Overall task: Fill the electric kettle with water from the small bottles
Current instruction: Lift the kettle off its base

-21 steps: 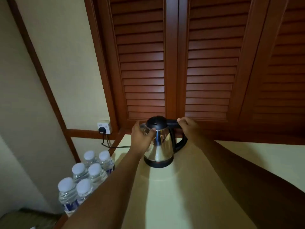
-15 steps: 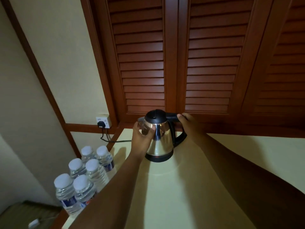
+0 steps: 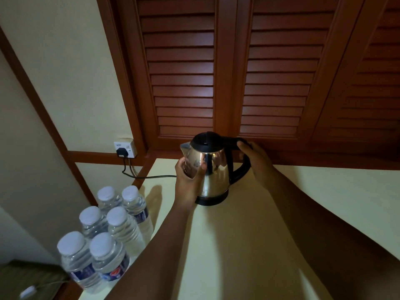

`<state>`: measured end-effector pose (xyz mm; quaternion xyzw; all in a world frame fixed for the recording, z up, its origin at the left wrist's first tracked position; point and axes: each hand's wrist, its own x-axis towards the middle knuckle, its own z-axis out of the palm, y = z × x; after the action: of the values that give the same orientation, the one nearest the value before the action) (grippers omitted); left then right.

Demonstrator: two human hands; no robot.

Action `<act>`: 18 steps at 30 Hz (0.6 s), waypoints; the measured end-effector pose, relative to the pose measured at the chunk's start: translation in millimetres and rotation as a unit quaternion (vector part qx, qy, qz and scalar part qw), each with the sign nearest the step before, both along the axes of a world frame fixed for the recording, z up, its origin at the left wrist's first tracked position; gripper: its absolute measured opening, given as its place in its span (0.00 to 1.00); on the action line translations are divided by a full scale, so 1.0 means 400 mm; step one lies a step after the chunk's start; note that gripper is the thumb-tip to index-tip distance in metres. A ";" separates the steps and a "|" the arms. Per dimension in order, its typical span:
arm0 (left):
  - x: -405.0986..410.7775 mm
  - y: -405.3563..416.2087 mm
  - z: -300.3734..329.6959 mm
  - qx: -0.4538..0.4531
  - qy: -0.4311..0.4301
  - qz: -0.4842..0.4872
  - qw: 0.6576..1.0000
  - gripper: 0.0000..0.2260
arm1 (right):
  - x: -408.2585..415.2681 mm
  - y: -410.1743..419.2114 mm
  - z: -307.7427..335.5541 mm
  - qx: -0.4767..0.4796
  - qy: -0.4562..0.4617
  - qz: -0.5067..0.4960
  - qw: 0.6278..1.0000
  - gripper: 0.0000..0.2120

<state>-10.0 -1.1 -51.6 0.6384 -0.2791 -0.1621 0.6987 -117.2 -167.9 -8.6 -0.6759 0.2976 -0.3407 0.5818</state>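
Two hands clamped on upright kettle (image 3: 213, 169), spout left, L grip (image 3: 188, 178) body, R grip (image 3: 255, 161) handle

kettle (image 3: 213, 169): glossy metal, black plastic lid | bottles (image 3: 121, 226): clear plastic | shutters (image 3: 181, 68): wood

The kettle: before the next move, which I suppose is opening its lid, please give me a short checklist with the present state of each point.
1. Kettle stands upright on the counter: ok.
2. Left hand steadies the steel body: ok.
3. Right hand grips the black handle: ok.
4. Lid open for pouring: not ok, it is closed.
5. Bottles uncapped: not ok, all six caps are on.
6. Kettle empty inside: cannot tell.
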 end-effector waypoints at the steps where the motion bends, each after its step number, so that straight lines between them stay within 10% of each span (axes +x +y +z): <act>1: 0.002 0.002 -0.001 0.001 -0.003 -0.007 1.000 0.34 | 0.002 -0.002 -0.004 0.005 -0.005 0.001 1.000 0.09; 18: 0.012 0.004 -0.003 0.066 -0.043 0.004 0.997 0.34 | 0.014 -0.008 -0.023 0.009 -0.056 -0.016 0.998 0.15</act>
<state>-5.0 0.7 -52.9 0.6906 -0.2950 -0.1491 0.6432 -111.4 -171.2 -17.7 -0.6454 0.2782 -0.3848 0.5983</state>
